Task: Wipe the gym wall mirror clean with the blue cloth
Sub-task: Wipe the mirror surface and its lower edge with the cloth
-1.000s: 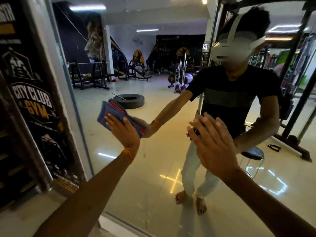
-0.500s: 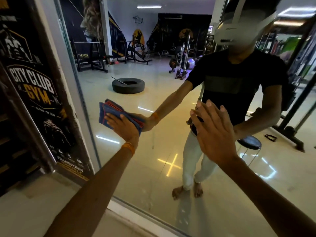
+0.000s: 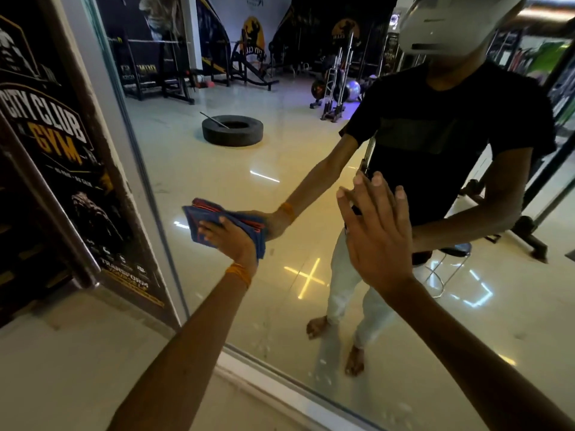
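Observation:
The wall mirror (image 3: 236,169) fills most of the view and reflects me and the gym floor. My left hand (image 3: 231,237) presses a folded blue cloth (image 3: 199,217) with red edging flat against the glass near the mirror's left edge, at waist height. An orange band sits on that wrist. My right hand (image 3: 378,234) rests flat on the glass to the right, fingers spread and pointing up, holding nothing. Small smudges show low on the glass near the bottom frame.
A dark "City Club Gym" poster (image 3: 62,157) and a metal door handle (image 3: 46,209) stand left of the pale mirror frame (image 3: 102,98). A white sill (image 3: 280,390) runs along the mirror's bottom edge above the tiled floor (image 3: 77,368). A tyre and gym machines appear only as reflections.
My left hand has slid the cloth down the glass, staying near the left edge. My head has tilted down and moved closer. The right hand stays flat on the mirror.

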Demonstrator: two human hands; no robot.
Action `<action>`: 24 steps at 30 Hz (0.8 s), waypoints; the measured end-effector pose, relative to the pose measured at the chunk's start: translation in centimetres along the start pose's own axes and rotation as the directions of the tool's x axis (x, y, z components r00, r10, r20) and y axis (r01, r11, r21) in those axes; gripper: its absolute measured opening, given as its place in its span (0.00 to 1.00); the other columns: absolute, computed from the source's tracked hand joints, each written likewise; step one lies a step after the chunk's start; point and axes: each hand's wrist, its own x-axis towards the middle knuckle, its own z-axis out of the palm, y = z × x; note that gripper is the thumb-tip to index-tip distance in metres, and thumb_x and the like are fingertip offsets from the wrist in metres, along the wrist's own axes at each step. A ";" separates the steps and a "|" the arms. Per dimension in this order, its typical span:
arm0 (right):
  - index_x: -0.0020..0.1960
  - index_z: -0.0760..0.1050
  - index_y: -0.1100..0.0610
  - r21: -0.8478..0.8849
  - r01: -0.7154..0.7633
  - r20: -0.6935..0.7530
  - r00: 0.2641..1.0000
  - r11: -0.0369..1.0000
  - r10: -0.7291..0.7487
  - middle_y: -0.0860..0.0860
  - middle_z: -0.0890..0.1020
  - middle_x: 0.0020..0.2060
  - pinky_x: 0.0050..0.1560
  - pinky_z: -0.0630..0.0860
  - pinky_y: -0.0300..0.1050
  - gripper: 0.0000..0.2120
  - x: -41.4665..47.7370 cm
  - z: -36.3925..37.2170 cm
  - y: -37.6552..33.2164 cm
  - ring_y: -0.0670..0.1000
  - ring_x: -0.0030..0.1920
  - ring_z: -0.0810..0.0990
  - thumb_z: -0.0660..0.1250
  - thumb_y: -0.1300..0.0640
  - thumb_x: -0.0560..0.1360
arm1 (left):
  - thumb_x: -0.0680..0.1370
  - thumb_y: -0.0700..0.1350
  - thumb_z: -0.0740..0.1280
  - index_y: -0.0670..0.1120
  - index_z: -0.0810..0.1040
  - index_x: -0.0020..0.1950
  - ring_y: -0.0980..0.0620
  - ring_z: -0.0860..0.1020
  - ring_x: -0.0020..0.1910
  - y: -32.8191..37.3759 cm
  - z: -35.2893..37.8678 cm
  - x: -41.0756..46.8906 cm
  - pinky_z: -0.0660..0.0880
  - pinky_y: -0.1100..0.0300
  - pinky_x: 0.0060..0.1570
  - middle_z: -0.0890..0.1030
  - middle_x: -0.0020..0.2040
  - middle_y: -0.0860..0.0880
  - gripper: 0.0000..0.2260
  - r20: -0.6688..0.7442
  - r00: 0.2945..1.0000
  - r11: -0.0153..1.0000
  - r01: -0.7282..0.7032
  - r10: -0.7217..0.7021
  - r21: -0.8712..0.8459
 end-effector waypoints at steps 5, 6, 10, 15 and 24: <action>0.82 0.62 0.57 -0.054 0.034 -0.057 0.998 0.998 -0.037 0.60 0.64 0.80 0.82 0.49 0.61 0.26 -0.1 0.9 0.5 0.62 0.81 0.58 0.55 0.49 0.87 | 0.82 0.68 0.46 0.51 0.38 0.82 0.47 0.44 0.84 -4.3 2.4 -16.7 0.44 0.55 0.81 0.41 0.84 0.50 0.36 0.294 0.900 0.944 -0.329 0.321 -0.025; 0.82 0.63 0.57 -0.048 0.041 -0.064 0.997 0.998 -0.044 0.60 0.65 0.80 0.82 0.50 0.61 0.25 -0.1 0.9 0.6 0.62 0.80 0.59 0.55 0.49 0.87 | 0.81 0.70 0.45 0.51 0.38 0.82 0.49 0.43 0.84 -4.5 2.6 -16.9 0.44 0.56 0.81 0.41 0.84 0.51 0.37 0.283 0.902 0.943 -0.330 0.327 -0.039; 0.81 0.65 0.55 0.014 0.051 -0.095 0.994 0.999 -0.049 0.59 0.65 0.80 0.80 0.55 0.61 0.24 -0.3 1.0 0.7 0.62 0.80 0.61 0.58 0.54 0.86 | 0.88 0.48 0.53 0.37 0.45 0.82 0.40 0.48 0.83 -4.4 1.6 -5.9 0.46 0.55 0.80 0.46 0.84 0.38 0.28 0.107 0.984 0.990 -0.143 0.140 0.015; 0.81 0.64 0.56 -0.002 0.057 -0.075 0.996 0.998 -0.057 0.59 0.62 0.81 0.81 0.50 0.61 0.24 -0.3 0.7 0.6 0.62 0.80 0.60 0.54 0.55 0.86 | 0.89 0.44 0.53 0.41 0.43 0.84 0.49 0.50 0.82 -5.0 1.3 -8.7 0.51 0.54 0.81 0.46 0.84 0.43 0.27 0.078 0.995 0.990 -0.053 0.064 -0.131; 0.79 0.69 0.55 0.065 0.061 -0.089 0.995 0.996 -0.055 0.59 0.68 0.78 0.79 0.56 0.60 0.23 0.0 0.3 0.7 0.62 0.78 0.67 0.48 0.53 0.88 | 0.76 0.76 0.59 0.60 0.51 0.84 0.43 0.62 0.80 -14.2 2.9 -6.8 0.60 0.42 0.79 0.57 0.84 0.45 0.41 0.088 0.990 0.960 -0.079 0.106 -0.269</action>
